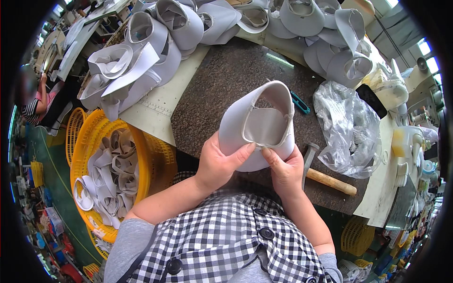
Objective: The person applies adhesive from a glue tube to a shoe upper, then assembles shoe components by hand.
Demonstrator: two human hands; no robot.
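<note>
At far left, a second person (pixel 34 101) in a striped top sits at another bench, well apart from the work shown here. Next, a yellow plastic basket (pixel 155 155) stands beside the worker's left elbow, filled with curled grey fabric pieces (pixel 113 170). Above it, a heap of folded pale grey shoe uppers (pixel 137 61) lies across a cream cutting board (pixel 160 106) at the bench's back edge.

The worker's left hand (pixel 218 165) grips the near left side of a single grey shoe upper (pixel 259 125), thumb pressed on its inner lining and the other fingers wrapped behind it. This piece is held up over the dark speckled stone slab (pixel 222 89), just in front of the worker's checked shirt, its opening turned toward the head camera. The right hand (pixel 285 170) pinches the lower rim of the same piece, thumb and forefinger closed together on the folded edge, touching the left thumb tip.

Just right of the right hand, a hammer (pixel 325 179) with a wooden handle rests on the slab. Behind the held piece lie small teal-handled snips (pixel 300 103). Further right sits a crumpled clear plastic bag (pixel 349 127), a dark phone (pixel 371 100) at its upper edge. More grey uppers (pixel 330 42) pile along the back right.
</note>
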